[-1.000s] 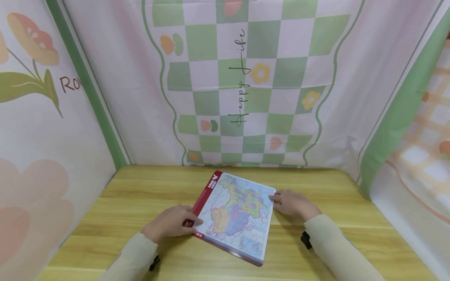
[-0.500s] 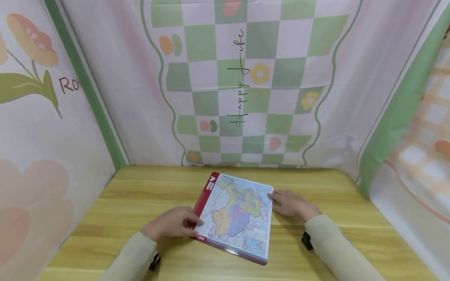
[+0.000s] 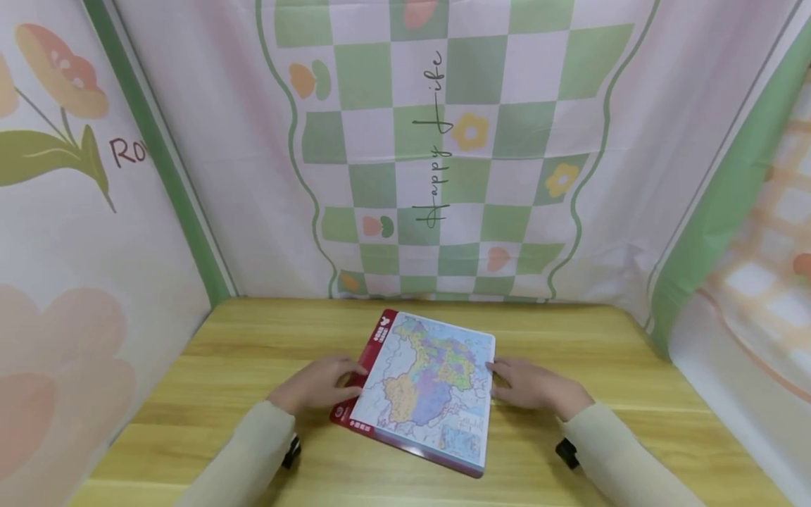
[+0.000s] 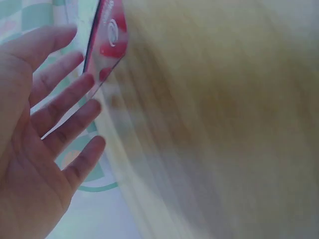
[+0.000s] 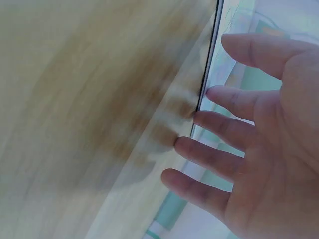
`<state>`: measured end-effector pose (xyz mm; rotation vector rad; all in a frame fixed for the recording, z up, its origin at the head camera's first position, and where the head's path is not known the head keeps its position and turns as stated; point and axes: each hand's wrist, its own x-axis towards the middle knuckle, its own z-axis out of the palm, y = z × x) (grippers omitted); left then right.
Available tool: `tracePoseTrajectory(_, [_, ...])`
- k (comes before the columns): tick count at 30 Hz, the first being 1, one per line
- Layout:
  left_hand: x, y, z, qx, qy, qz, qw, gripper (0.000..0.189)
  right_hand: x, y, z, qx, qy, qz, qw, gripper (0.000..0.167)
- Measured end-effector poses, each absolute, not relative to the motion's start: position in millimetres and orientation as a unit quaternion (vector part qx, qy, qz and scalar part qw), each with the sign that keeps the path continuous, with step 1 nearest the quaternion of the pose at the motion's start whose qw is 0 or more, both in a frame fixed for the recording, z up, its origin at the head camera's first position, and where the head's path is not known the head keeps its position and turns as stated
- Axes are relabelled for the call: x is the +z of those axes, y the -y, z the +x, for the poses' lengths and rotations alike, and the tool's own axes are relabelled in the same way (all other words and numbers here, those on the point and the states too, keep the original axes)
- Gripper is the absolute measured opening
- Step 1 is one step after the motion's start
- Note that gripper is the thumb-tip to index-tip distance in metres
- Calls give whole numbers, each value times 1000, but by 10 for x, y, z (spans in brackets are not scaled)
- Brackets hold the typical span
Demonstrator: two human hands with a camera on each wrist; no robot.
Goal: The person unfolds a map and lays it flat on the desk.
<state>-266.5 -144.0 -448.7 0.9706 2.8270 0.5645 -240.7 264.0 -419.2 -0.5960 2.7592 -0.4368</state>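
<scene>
A flat map board point(image 3: 431, 384) with a coloured map and a red strip down its left side lies at a slant on the wooden table. My left hand point(image 3: 319, 384) is at the red strip, its thumb and fingers apart and overlapping that edge in the head view. In the left wrist view the fingers point(image 4: 75, 124) are spread and loosely straight beside the board's red corner point(image 4: 113, 37). On the opposite side, my right hand point(image 3: 535, 384) has its fingertips right at the board's edge. The right wrist view shows those fingers point(image 5: 224, 127) extended, with the board's thin dark edge point(image 5: 207, 69) by the fingertips.
The wooden table point(image 3: 253, 338) reaches back to a hanging cloth point(image 3: 367, 176) with green checks and lettering. Printed curtains point(image 3: 70, 246) close off the left, and another curtain point(image 3: 747, 282) hangs on the right. Black straps point(image 3: 567, 453) show at both wrists.
The board has turned slightly anticlockwise. My left hand has come off its near left corner and moved farther up the red strip. My right hand has slid slightly nearer along the right edge.
</scene>
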Motion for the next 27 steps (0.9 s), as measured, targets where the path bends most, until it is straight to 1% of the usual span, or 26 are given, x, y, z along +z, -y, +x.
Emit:
tracePoseTrajectory(4, [-4507, 1404, -2696, 178, -933, 309, 44, 49, -4169, -2620, -2331, -156, -953, -206, 158, 60])
tracePoseTrajectory(8, [-4528, 1380, -2709, 181, -931, 315, 46, 55, -4130, -2590, -2245, -163, -948, -218, 166, 59])
tracePoseTrajectory(16, [-4580, 1371, -2721, 169, -930, 323, 55, 56, -4108, -2529, -2112, -143, -947, -233, 168, 57])
tracePoseTrajectory(27, [-4491, 1349, -2629, 181, -934, 297, 80, 55, -4141, -2530, -2143, -133, -950, -234, 158, 56])
